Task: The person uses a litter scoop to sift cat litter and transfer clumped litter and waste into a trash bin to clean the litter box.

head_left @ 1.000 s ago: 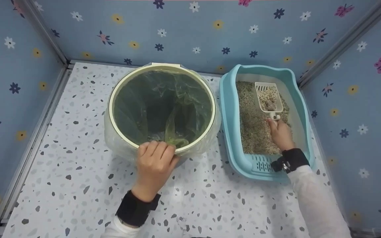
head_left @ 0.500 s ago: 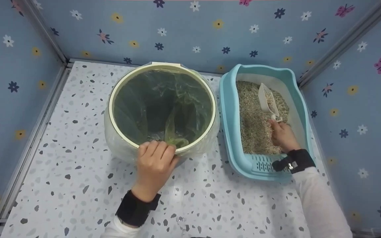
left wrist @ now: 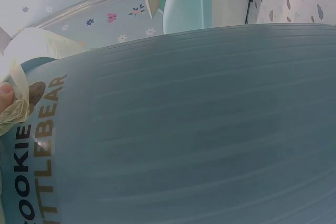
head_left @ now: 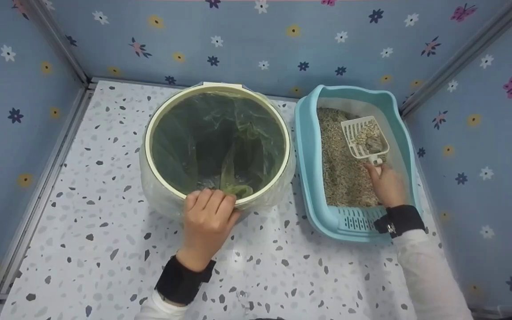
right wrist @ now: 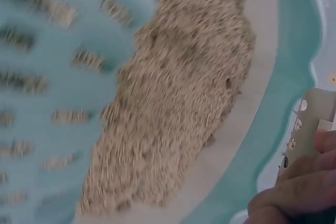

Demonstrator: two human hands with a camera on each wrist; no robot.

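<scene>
In the head view my left hand (head_left: 209, 222) grips the near rim of a round bin (head_left: 148, 146), fingers over the cream ring and the clear bag. In the left wrist view a fingertip (left wrist: 5, 97) presses folded bag film beside the bin's lettered blue-grey side (left wrist: 184, 124). My right hand (head_left: 390, 184) holds a white slotted litter scoop (head_left: 365, 155) by its handle, over the litter tray (head_left: 308, 146). A greyish clump (head_left: 375, 143) and pale pellets lie in the scoop. The right wrist view shows curled fingers (right wrist: 294, 195) on the scoop's handle side.
Brown pellet litter (head_left: 342, 178) covers much of the blue tray's floor. The near end has a slotted step (head_left: 356, 222). Speckled white flooring (head_left: 282, 271) surrounds both containers. Flower-patterned blue walls (head_left: 256, 40) stand close behind the bin and tray, with side walls left and right.
The scoop tips onto its side half a second ago, then turns back with its slotted base showing, slightly nearer the person. My left hand keeps its grip on the bin rim.
</scene>
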